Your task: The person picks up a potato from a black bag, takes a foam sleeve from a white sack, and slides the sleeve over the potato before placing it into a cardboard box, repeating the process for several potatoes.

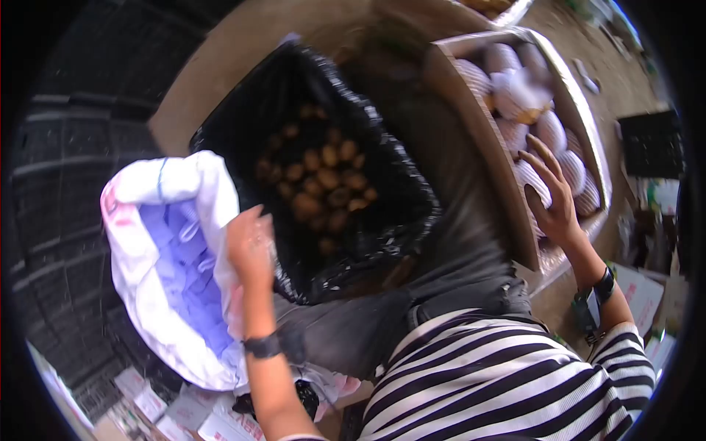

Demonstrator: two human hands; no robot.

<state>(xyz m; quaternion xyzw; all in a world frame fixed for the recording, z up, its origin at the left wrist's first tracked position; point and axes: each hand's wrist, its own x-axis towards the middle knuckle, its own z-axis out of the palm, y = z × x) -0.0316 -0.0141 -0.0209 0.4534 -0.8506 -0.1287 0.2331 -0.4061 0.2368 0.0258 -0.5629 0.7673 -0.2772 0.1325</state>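
My right hand (pixel 553 192) is open over a cardboard box (pixel 478 140), its fingers spread beside fruit in white foam net sleeves (pixel 550 132). One sleeved fruit, blurred, shows a yellow patch at its lower end. My left hand (pixel 251 246) is smeared by motion between a white sack (pixel 136 253) and a crate lined with black plastic (pixel 390 158); I cannot tell whether it holds anything. Inside the sack lie many bluish-white foam pieces (pixel 180 264). Small brown roundish produce (pixel 327 178) covers the bottom of the lined crate.
Stacked black crates (pixel 66 191) stand along the left. Another box (pixel 423 16) with yellowish contents is at the top. At the right edge sits a black crate (pixel 651 143), with white printed cartons (pixel 638 298) below it. More cartons (pixel 184 408) lie at the lower left.
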